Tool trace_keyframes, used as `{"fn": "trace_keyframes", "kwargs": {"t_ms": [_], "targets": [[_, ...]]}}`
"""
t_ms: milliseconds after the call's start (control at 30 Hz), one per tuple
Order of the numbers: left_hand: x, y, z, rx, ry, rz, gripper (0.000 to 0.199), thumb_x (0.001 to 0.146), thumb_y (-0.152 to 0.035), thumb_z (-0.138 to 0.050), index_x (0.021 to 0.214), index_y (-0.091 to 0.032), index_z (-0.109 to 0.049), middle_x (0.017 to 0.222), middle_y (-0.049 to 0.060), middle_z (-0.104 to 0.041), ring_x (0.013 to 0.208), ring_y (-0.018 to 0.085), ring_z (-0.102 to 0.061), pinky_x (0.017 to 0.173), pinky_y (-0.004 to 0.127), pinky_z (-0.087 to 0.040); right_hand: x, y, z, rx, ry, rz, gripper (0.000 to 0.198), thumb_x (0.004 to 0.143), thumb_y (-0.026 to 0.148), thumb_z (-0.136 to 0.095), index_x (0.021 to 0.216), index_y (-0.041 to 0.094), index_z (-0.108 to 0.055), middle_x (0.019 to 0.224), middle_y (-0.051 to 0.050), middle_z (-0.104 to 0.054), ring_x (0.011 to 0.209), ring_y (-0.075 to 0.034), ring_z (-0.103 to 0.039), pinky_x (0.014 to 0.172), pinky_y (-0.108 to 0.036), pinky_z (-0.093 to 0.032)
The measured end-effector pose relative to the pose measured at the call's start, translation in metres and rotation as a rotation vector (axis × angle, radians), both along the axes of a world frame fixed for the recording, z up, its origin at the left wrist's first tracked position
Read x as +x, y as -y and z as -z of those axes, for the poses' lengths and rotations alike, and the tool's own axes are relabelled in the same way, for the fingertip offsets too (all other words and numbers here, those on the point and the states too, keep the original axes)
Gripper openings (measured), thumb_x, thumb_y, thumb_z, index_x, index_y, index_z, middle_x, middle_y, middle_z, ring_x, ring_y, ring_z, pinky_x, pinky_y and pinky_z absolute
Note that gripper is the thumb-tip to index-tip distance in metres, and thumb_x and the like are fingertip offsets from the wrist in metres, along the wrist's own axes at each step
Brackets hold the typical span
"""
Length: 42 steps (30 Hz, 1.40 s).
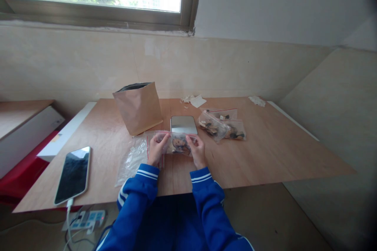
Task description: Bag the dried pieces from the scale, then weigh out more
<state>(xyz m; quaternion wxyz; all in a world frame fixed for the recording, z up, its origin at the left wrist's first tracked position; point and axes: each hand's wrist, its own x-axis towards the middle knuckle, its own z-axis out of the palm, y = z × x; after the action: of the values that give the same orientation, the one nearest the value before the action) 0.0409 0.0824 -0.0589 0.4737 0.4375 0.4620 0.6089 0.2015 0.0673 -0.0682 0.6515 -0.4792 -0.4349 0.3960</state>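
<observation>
Between both hands I hold a clear zip-lock bag (178,145) with brown and dark dried pieces inside. My left hand (156,148) pinches the top edge near its left corner. My right hand (196,150) pinches the same edge near the right corner. Just behind the bag lies a flat silver scale-like device (183,124). Empty clear zip-lock bags (132,160) lie beside and partly under my left hand. To the right rest several filled zip-lock bags (216,127) with similar dried pieces, heaped together.
A brown paper pouch (138,108) stands open-topped at the back left. A phone (73,174) with a charging cable lies near the left edge, above a power strip (85,219). Crumbled white scraps (198,101) lie along the wall at the table's (277,149) back.
</observation>
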Motion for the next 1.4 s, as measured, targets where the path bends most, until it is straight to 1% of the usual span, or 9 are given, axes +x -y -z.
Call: {"fn": "trace_keyframes", "kwargs": {"t_ms": [100,167,400,633,800,967,1233,1300,1400], "targets": [[0.0007,0.0011,0.0004,0.006,0.004,0.075,0.035,0.070,-0.042,-0.078,0.086,-0.011,-0.074,0.085,0.009,-0.075,0.078,0.020,-0.069,0.074,0.029,-0.053,0.0002,-0.0009,0.0017,0.031,0.058,-0.020,0.030,0.076,0.047,-0.072,0.084,0.018,-0.070,0.082,-0.004,-0.072,0.079,-0.020,-0.066,0.072,-0.030,-0.053],[0.0010,0.0019,-0.0003,0.008,0.006,0.093,0.035,0.069,-0.041,-0.078,0.086,-0.011,-0.075,0.085,0.010,-0.075,0.079,0.021,-0.070,0.075,0.030,-0.054,0.0005,-0.0014,0.0023,0.050,0.072,-0.016,0.028,0.077,0.046,-0.071,0.083,0.019,-0.071,0.081,-0.004,-0.071,0.079,-0.019,-0.066,0.074,-0.031,-0.053],[0.0005,0.0023,-0.0024,0.000,-0.014,0.092,0.033,0.069,-0.041,-0.079,0.084,-0.012,-0.076,0.084,0.010,-0.076,0.081,0.022,-0.070,0.077,0.031,-0.055,0.0020,-0.0024,0.0046,0.061,0.090,0.010,0.026,0.078,0.045,-0.070,0.083,0.019,-0.072,0.081,-0.004,-0.071,0.077,-0.019,-0.065,0.073,-0.031,-0.053],[0.0003,0.0040,-0.0082,-0.026,0.009,0.084,0.035,0.066,-0.043,-0.079,0.081,-0.012,-0.076,0.080,0.010,-0.075,0.075,0.021,-0.069,0.072,0.030,-0.055,0.0001,-0.0013,0.0017,0.063,0.106,-0.050,0.027,0.078,0.045,-0.070,0.084,0.019,-0.073,0.082,-0.004,-0.070,0.081,-0.020,-0.065,0.075,-0.031,-0.052],[0.0005,0.0034,-0.0065,-0.037,0.030,0.119,0.036,0.065,-0.044,-0.080,0.083,-0.013,-0.076,0.082,0.009,-0.075,0.079,0.021,-0.070,0.076,0.030,-0.055,0.0006,-0.0027,0.0054,0.073,0.101,-0.058,0.024,0.078,0.042,-0.071,0.083,0.019,-0.073,0.082,-0.004,-0.067,0.082,-0.019,-0.064,0.076,-0.031,-0.051],[0.0009,0.0027,-0.0029,-0.017,-0.014,0.175,0.032,0.067,-0.042,-0.079,0.082,-0.014,-0.076,0.082,0.009,-0.075,0.079,0.021,-0.069,0.076,0.030,-0.054,0.0018,-0.0019,0.0059,0.086,0.131,-0.039,0.024,0.078,0.042,-0.070,0.081,0.018,-0.073,0.079,-0.003,-0.066,0.079,-0.018,-0.063,0.073,-0.030,-0.051],[0.0030,0.0042,-0.0072,-0.032,-0.032,0.171,0.032,0.066,-0.043,-0.080,0.080,-0.014,-0.076,0.079,0.008,-0.075,0.075,0.021,-0.069,0.072,0.030,-0.054,0.0031,0.0003,0.0028,0.100,0.164,-0.015,0.022,0.078,0.040,-0.070,0.079,0.019,-0.072,0.078,-0.002,-0.065,0.077,-0.018,-0.062,0.072,-0.029,-0.051],[0.0031,0.0043,-0.0069,-0.034,-0.028,0.176,0.032,0.066,-0.043,-0.080,0.081,-0.014,-0.076,0.079,0.008,-0.075,0.076,0.021,-0.069,0.072,0.030,-0.054,0.0030,0.0009,0.0012,0.099,0.157,-0.026,0.022,0.077,0.041,-0.070,0.078,0.019,-0.071,0.077,-0.002,-0.066,0.077,-0.018,-0.062,0.073,-0.029,-0.051],[0.0035,0.0047,-0.0069,-0.027,-0.018,0.183,0.032,0.067,-0.042,-0.080,0.081,-0.014,-0.076,0.081,0.008,-0.075,0.077,0.021,-0.069,0.075,0.031,-0.054,0.0019,0.0022,-0.0020,0.078,0.123,-0.085,0.023,0.076,0.042,-0.071,0.077,0.019,-0.070,0.079,-0.002,-0.067,0.078,-0.018,-0.064,0.074,-0.030,-0.052]]}}
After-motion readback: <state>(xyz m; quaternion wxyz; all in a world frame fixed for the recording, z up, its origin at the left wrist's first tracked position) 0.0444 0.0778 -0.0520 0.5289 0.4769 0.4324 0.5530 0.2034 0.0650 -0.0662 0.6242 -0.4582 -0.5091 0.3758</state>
